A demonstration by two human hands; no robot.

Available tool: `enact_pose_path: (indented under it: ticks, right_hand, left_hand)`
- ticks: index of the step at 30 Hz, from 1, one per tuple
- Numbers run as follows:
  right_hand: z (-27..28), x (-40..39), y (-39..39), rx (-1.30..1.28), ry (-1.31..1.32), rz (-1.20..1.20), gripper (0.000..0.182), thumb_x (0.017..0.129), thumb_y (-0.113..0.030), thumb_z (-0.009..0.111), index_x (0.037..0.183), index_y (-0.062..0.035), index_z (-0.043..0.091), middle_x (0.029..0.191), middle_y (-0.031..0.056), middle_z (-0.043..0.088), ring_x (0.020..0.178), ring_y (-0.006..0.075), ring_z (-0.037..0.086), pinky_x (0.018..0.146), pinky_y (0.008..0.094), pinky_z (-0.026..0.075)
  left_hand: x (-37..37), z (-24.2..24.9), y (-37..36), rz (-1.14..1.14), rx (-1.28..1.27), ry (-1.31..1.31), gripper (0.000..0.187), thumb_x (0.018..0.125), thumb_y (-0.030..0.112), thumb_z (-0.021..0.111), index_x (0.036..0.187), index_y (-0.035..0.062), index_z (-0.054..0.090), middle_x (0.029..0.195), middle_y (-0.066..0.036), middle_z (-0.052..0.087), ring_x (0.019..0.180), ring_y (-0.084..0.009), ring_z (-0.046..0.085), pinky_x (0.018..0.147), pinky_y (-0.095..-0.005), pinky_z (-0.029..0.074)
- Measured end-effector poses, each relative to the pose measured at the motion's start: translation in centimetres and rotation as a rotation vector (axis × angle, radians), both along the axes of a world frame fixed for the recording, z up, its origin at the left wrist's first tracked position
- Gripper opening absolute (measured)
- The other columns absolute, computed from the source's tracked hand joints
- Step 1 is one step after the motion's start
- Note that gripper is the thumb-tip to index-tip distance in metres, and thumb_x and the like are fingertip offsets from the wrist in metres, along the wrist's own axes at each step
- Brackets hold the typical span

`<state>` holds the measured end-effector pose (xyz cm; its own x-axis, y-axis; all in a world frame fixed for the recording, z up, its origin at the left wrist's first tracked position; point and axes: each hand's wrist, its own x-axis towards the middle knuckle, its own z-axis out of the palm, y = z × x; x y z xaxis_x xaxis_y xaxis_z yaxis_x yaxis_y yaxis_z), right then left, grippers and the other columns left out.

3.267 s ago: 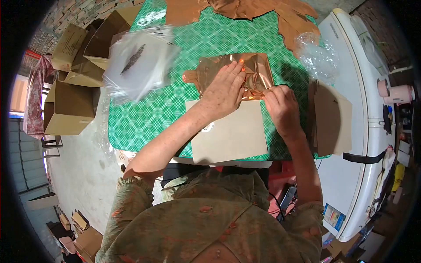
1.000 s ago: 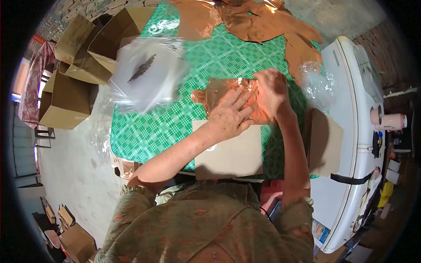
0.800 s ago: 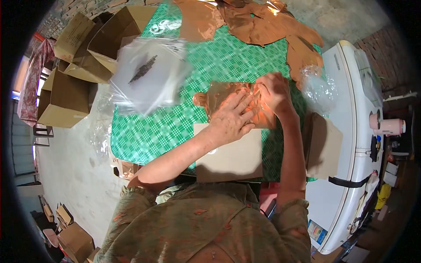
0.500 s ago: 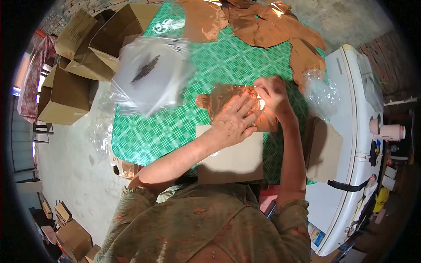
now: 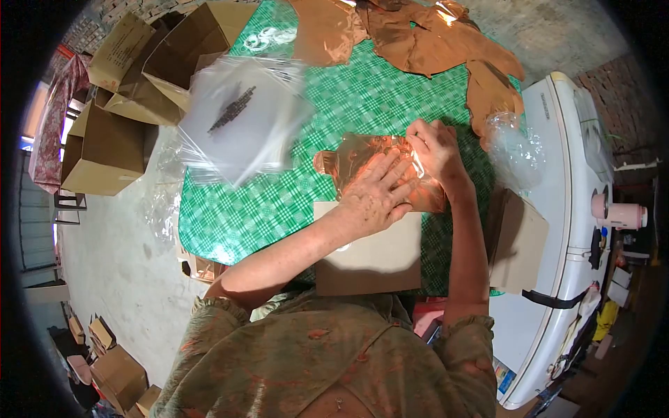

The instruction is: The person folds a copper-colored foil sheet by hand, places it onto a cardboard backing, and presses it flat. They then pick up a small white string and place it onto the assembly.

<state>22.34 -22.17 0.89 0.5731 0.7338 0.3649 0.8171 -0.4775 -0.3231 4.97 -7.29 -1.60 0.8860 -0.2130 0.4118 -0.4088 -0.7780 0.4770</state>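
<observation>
On the green checked tablecloth point(image 5: 265, 216) lies a shiny copper-coloured film piece point(image 5: 348, 157), with a small tab at its left. My left hand point(image 5: 376, 195) rests flat on it, fingers spread. At the film's right upper edge, my right hand point(image 5: 435, 150) has its fingers curled and pinched on the film. A beige cardboard sheet point(image 5: 369, 258) lies nearer my body, at the table's front edge, partly under the film and my left wrist.
Clear plastic bags point(image 5: 244, 125) are stacked at the left. More copper film point(image 5: 418, 45) lies along the far edge. Crumpled clear plastic point(image 5: 516, 150) sits right. Open cardboard boxes point(image 5: 111, 153) stand at far left, a white fridge point(image 5: 564, 209) at right.
My right hand has shifted slightly at the film's edge, and the film's creases and glints differ. My left hand stays flat on the film. The whole view has moved a little.
</observation>
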Motion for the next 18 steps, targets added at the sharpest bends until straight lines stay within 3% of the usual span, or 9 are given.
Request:
enact_pose_path:
  ticks: [7, 18]
  right_hand:
    - [1.3, -1.2, 0.3, 0.019, -0.175, 0.014, 0.01, 0.097, -0.016, 0.074, 0.104, -0.0164, 0.066, 0.091, 0.0009, 0.065, 0.095, 0.0278, 0.064, 0.088, 0.0469, 0.047]
    - [1.1, -1.9, -0.3, 0.067, -0.13, -0.012, 0.009, 0.096, -0.015, 0.074, 0.103, -0.0138, 0.068, 0.095, 0.0022, 0.064, 0.098, 0.028, 0.065, 0.091, 0.0453, 0.048]
  left_hand:
    - [0.0, -0.1, 0.0, -0.001, -0.016, 0.009, 0.045, 0.093, 0.032, 0.078, 0.132, 0.0101, 0.072, 0.163, -0.019, 0.049, 0.159, -0.0444, 0.034, 0.13, -0.0605, 0.031]
    - [0.1, -0.2, 0.1, -0.008, 0.003, -0.013, 0.046, 0.093, 0.034, 0.078, 0.132, 0.0102, 0.072, 0.165, -0.019, 0.047, 0.159, -0.0446, 0.035, 0.13, -0.06, 0.032]
